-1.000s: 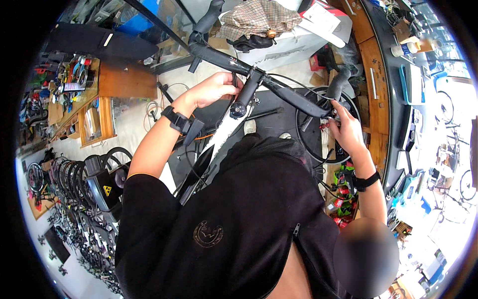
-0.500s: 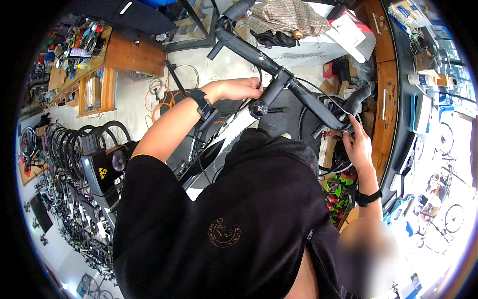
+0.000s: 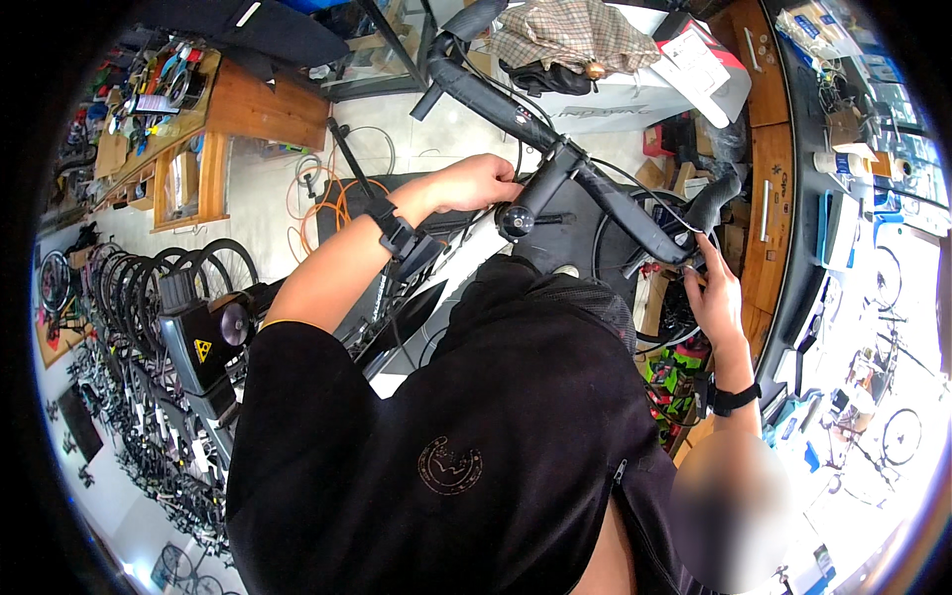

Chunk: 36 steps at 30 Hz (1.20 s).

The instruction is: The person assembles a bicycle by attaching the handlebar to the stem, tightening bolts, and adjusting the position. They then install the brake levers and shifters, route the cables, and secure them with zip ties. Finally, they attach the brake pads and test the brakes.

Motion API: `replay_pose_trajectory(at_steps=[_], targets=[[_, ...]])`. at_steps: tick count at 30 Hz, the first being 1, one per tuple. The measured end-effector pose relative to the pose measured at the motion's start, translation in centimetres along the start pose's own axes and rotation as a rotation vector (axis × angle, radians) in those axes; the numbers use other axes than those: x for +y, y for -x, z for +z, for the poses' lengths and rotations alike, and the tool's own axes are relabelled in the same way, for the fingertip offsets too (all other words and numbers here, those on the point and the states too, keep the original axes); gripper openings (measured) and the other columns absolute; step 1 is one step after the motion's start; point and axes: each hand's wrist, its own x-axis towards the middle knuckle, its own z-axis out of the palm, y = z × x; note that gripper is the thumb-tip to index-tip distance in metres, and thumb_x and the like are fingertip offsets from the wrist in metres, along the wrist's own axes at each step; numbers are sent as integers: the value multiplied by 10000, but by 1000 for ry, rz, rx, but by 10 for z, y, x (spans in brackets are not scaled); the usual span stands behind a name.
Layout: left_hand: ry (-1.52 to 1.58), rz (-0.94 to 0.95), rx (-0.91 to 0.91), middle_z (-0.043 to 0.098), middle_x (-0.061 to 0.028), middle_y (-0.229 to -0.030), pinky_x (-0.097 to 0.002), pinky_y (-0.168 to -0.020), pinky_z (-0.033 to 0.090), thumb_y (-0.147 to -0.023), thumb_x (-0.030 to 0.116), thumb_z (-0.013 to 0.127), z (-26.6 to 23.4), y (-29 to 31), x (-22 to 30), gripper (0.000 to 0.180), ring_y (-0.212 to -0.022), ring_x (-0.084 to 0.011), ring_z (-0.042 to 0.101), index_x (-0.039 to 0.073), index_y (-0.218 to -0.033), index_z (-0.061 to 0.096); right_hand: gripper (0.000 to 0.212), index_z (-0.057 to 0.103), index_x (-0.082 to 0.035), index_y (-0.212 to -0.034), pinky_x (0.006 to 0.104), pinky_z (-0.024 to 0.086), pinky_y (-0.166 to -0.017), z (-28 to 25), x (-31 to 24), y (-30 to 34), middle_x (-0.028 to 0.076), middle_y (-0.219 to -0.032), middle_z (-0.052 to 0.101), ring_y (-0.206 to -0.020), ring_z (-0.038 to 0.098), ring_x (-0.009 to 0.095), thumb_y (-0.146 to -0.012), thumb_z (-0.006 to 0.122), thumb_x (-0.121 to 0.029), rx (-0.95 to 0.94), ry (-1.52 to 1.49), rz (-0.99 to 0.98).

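A white bicycle frame [image 3: 464, 260] stands in front of me, with a black drop handlebar [image 3: 620, 203] and black stem [image 3: 542, 183] turned at an angle. My left hand [image 3: 476, 184] is beside the stem, its fingers closed at a thin black cable [image 3: 519, 157] that hangs from the bar; the fingertips partly hide the grip. My right hand [image 3: 715, 296] is at the bar's right bend, thumb and index finger on either side of it. The index fingertip touches a looped cable [image 3: 666, 202] near the grey lever hood [image 3: 714, 201].
A white box [image 3: 625, 107] with a checked cloth [image 3: 570, 40] on it stands beyond the handlebar. At the right runs a wooden drawer cabinet [image 3: 769, 223]. A tool-covered workbench [image 3: 263, 104] is at the far left, with orange hose [image 3: 337, 203] on the floor and rows of bicycles [image 3: 129, 307].
My left hand has shifted slightly, its wrist a little lower and to the left, with fingers more curled. My right hand stays almost in place at the bar.
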Motion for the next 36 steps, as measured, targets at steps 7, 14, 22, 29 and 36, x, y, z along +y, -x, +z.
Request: replay_pose_trajectory(at_steps=[7, 14, 22, 29, 36], targets=[[421, 105, -67, 646, -38, -851, -261, -677, 473, -877, 94, 713, -4, 23, -1, 184, -744, -117, 591, -33, -985, 638, 541, 492, -34, -1384, 390, 553, -818, -3, 0, -2, 225, -1237, 628, -1004, 675, 389, -866, 649, -25, -12, -23, 5], [451, 213, -197, 654, -21, -1060, -273, -894, 470, -836, -2, 715, -19, 32, -18, 315, -989, -113, 606, 3, -1132, 604, 548, 505, -43, -1371, 414, 539, -808, -2, 2, -6, 217, -1182, 643, -928, 664, 403, -843, 654, -37, 8, -34, -23], [180, 249, -125, 459, 54, -761, -259, -675, 390, -792, -44, 709, -7, 32, -3, 427, -728, -82, 447, 18, -1197, 588, 541, 509, -41, -1363, 417, 552, -802, 0, 4, -5, 214, -1206, 640, -960, 668, 403, -846, 665, -55, 46, -50, -58], [595, 237, -168, 620, 16, -1000, -244, -894, 434, -870, -1, 582, -2, 25, 0, 393, -936, -84, 559, -18, -1262, 606, 561, 504, -45, -1368, 422, 553, -797, 0, 7, -7, 213, -1197, 643, -951, 666, 415, -833, 672, -62, 64, -41, -97], [972, 151, -245, 649, -57, -1131, -314, -945, 456, -1022, 301, 509, -7, 18, 11, 453, -1009, -151, 604, 92, -1423, 497, 593, 507, -63, -1374, 425, 557, -730, -2, 10, 2, 190, -1162, 649, -850, 678, 394, -808, 686, -57, 48, -41, -100]])
